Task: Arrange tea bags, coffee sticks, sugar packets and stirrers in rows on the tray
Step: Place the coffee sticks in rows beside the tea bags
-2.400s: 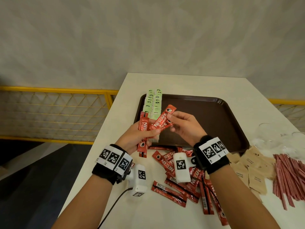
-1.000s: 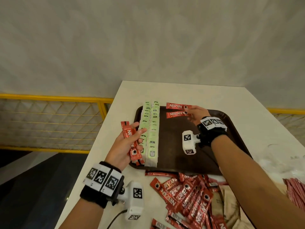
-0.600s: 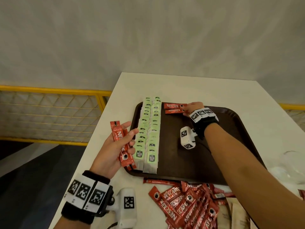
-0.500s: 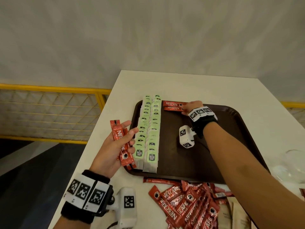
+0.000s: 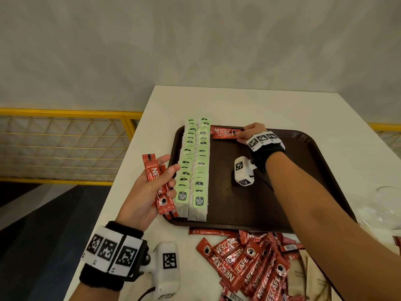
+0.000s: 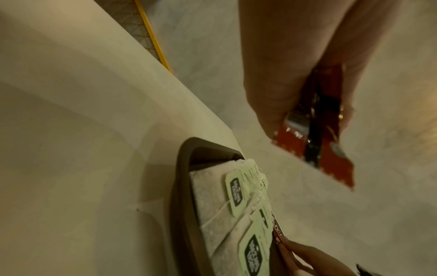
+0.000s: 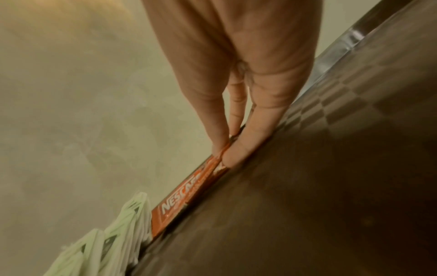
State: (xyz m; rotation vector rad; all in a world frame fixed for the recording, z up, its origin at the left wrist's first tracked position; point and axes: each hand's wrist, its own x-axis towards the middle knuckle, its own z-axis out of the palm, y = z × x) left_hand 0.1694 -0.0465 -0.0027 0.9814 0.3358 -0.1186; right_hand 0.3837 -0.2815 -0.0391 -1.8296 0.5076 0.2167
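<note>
A dark brown tray (image 5: 303, 170) holds two long rows of green-tagged tea bags (image 5: 196, 166) along its left side. Two red coffee sticks (image 5: 223, 133) lie crosswise at the tray's far edge, against the tea bags. My right hand (image 5: 243, 134) pinches their right ends; the right wrist view shows the thumb and fingers (image 7: 248, 142) meeting on a coffee stick (image 7: 184, 201). My left hand (image 5: 167, 177) grips a small bundle of coffee sticks (image 5: 155, 174) just left of the tray, also seen in the left wrist view as the bundle (image 6: 314, 134).
A loose pile of coffee sticks (image 5: 245, 263) lies on the white table in front of the tray. Brown sugar packets (image 5: 312, 276) sit at the near right and a clear glass (image 5: 386, 205) at the far right. A yellow railing (image 5: 65, 135) borders the table's left.
My right hand carried two coffee sticks to the tray's far edge and slid them close together beside the tea bags. My left hand keeps its bundle, almost still.
</note>
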